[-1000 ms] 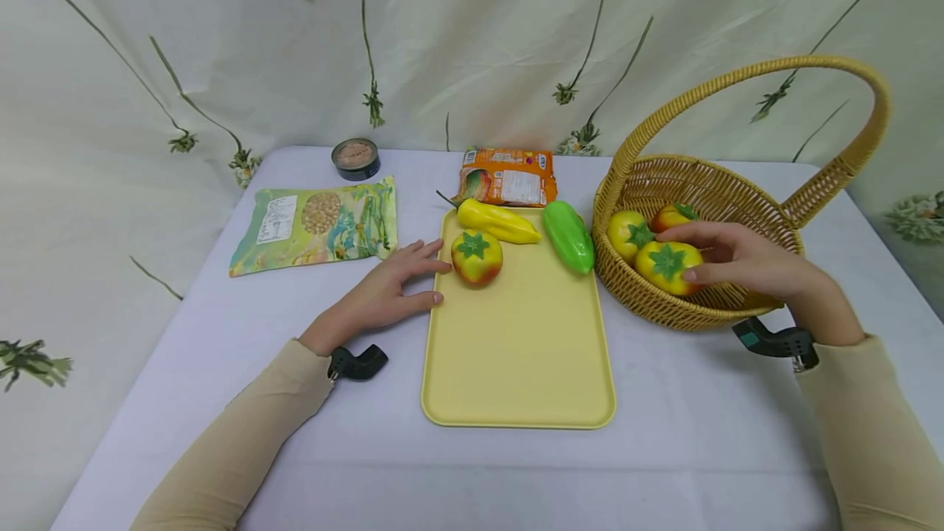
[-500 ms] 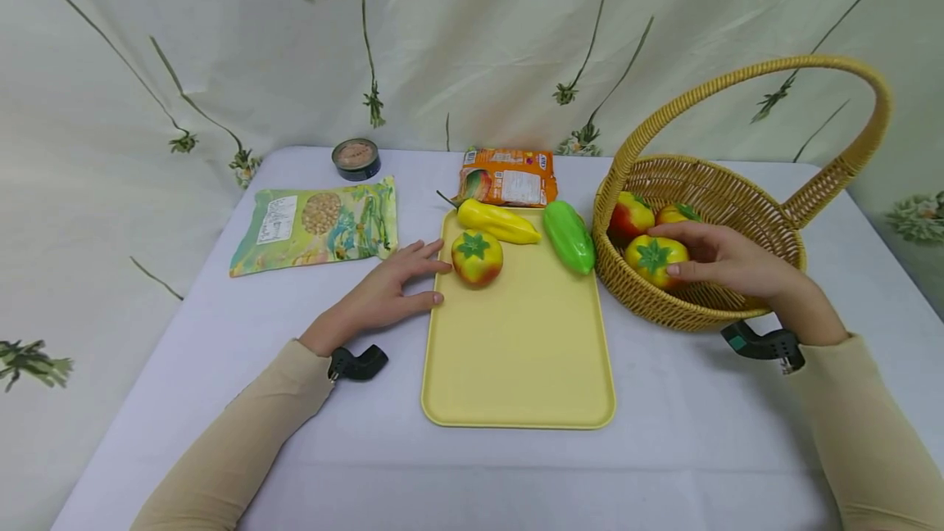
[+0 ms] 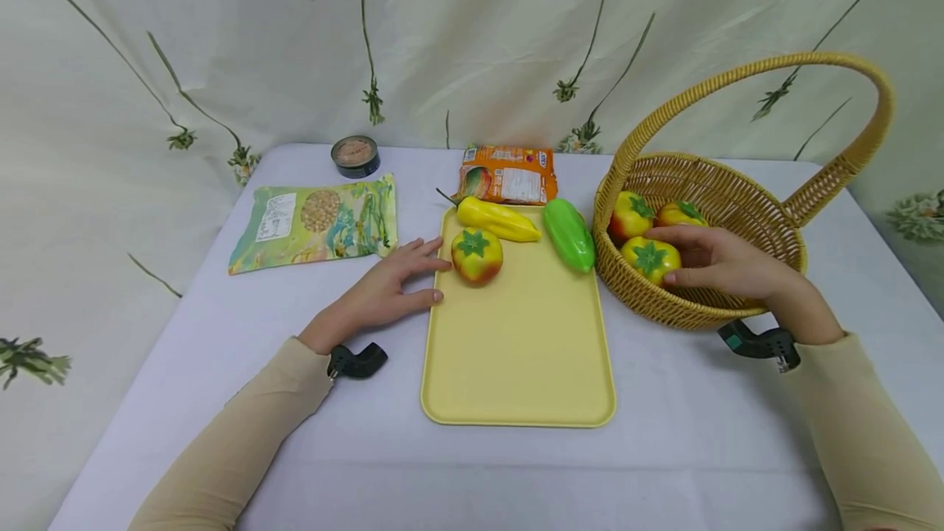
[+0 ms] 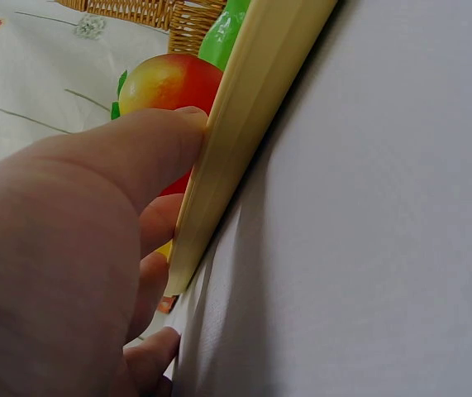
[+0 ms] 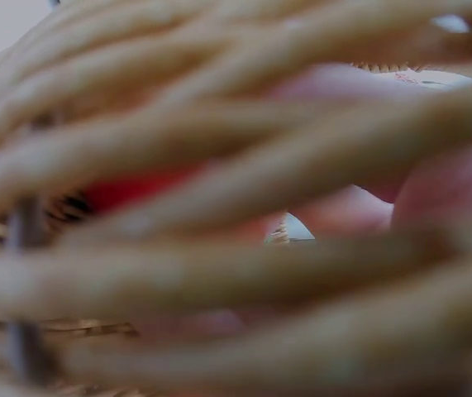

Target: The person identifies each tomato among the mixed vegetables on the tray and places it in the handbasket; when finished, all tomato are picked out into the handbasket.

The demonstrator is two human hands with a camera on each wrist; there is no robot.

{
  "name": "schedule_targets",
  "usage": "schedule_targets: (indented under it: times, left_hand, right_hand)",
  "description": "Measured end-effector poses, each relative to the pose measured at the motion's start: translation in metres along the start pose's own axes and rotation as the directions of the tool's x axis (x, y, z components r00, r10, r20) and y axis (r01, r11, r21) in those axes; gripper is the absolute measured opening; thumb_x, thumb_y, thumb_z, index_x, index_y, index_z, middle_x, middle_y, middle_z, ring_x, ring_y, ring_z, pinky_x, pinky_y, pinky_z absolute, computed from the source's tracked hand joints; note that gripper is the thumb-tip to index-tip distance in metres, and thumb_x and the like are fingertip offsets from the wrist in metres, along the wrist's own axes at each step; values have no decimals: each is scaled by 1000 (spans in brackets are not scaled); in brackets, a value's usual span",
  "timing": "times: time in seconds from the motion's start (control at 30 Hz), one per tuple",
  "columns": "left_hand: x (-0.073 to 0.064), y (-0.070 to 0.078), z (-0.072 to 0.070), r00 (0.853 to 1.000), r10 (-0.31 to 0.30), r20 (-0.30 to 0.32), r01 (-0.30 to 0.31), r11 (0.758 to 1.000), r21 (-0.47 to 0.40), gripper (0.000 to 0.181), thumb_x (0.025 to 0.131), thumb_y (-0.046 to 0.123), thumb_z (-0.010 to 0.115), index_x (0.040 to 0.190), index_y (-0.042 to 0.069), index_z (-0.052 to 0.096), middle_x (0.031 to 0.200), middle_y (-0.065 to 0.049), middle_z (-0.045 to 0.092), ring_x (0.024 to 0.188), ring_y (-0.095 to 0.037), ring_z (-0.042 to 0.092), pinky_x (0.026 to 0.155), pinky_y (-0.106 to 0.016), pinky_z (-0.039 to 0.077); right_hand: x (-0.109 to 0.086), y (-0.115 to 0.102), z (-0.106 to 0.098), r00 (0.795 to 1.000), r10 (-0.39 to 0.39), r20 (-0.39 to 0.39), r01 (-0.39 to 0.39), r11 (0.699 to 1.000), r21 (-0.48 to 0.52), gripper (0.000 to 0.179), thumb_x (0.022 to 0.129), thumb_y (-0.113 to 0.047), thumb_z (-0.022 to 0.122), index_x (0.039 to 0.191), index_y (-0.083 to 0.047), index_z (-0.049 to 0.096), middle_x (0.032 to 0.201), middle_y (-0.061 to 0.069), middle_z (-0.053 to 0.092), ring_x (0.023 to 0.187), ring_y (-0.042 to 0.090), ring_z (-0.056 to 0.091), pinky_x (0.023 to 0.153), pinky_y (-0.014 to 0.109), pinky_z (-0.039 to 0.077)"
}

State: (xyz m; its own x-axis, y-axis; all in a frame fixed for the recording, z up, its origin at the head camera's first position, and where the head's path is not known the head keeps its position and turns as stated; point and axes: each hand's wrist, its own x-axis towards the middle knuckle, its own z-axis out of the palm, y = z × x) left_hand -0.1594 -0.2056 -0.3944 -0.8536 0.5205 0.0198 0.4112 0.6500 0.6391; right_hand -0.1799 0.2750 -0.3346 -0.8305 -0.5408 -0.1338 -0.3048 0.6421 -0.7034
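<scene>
From my end, everything turns on the right hand (image 3: 726, 265): the near persimmon (image 3: 642, 259) lies just left of its thumb, inside the wicker basket (image 3: 656, 306) by the front-left wall, with 2 other persimmons (image 3: 627, 215) behind it. I see that hand's thumb and fingers curled at the fruit's right side and back, pinching it, though weave blocks most of my right wrist view. The fruit is round, so I find no long axis to match; its leaf cap faces up. The left hand (image 3: 387, 289) is well apart, fingers spread, touching the left edge of the yellow tray (image 3: 516, 342) and gripping nothing.
</scene>
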Motion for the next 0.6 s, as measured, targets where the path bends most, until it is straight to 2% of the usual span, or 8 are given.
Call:
schedule_targets:
  times: [0.13, 0.2, 0.27, 0.37, 0.47, 0.5, 0.6]
  left_hand:
    - [0, 0, 0, 1000, -2, 2, 2, 1000, -4, 47, 95, 26, 72, 139, 11, 63, 167, -14, 32, 157, -45, 19, 126, -65, 16]
    - [0, 0, 0, 1000, -2, 1, 2, 1000, -4, 46, 95, 26, 72, 139, 11, 63, 167, -14, 32, 157, -44, 19, 126, -65, 15]
    - [0, -1, 0, 1000, -3, 0, 3, 1000, -3, 46, 95, 25, 72, 139, 12, 63, 167, -14, 32, 157, -44, 19, 126, -64, 15]
    - [1, -1, 0, 1000, -4, -3, 4, 1000, -4, 46, 95, 26, 72, 139, 12, 63, 167, -13, 32, 157, -44, 19, 126, -64, 15]
    - [1, -1, 0, 1000, -5, -2, 5, 1000, -5, 47, 95, 26, 72, 139, 12, 63, 167, -13, 32, 157, -44, 19, 126, -64, 15]
    - [1, 0, 0, 1000, -5, -2, 5, 1000, -5, 47, 95, 26, 72, 139, 12, 63, 167, -14, 32, 157, -44, 19, 126, -64, 15]
    - [0, 0, 0, 1000, -6, 1, 6, 1000, -3, 47, 95, 26, 72, 139, 12, 63, 167, -14, 32, 157, -44, 19, 126, -64, 15]
  right_hand:
    - [0, 0, 0, 1000, -18, 14, 18, 1000, -2, 58, 95, -7, 70, 148, -2, 48, 147, 22, 52, 116, 13, 60, 90, 10, 49]
    - [0, -1, 1, 1000, -18, 16, 18, 1000, -1, 58, 95, -6, 70, 149, -2, 48, 147, 22, 52, 118, 16, 61, 90, 10, 49]
    - [1, -1, 1, 1000, -10, 8, 10, 1000, -13, 60, 95, -8, 70, 150, -2, 46, 147, 23, 52, 120, 26, 62, 91, 13, 51]
    - [3, -2, 3, 1000, 6, -12, -6, 999, -32, 62, 96, -9, 71, 151, -3, 44, 146, 27, 54, 123, 41, 62, 95, 30, 58]
    - [4, -2, 4, 999, 18, -37, -20, 999, -45, 64, 95, -8, 71, 152, -2, 42, 144, 30, 55, 125, 46, 62, 98, 48, 58]
    - [5, -2, 4, 999, 22, -44, -24, 999, -45, 64, 95, -8, 71, 152, -2, 41, 143, 30, 56, 125, 46, 61, 98, 52, 56]
    - [5, -3, 5, 997, 36, -71, -40, 998, -54, 64, 96, -8, 70, 152, -1, 41, 141, 30, 57, 125, 47, 61, 99, 54, 55]
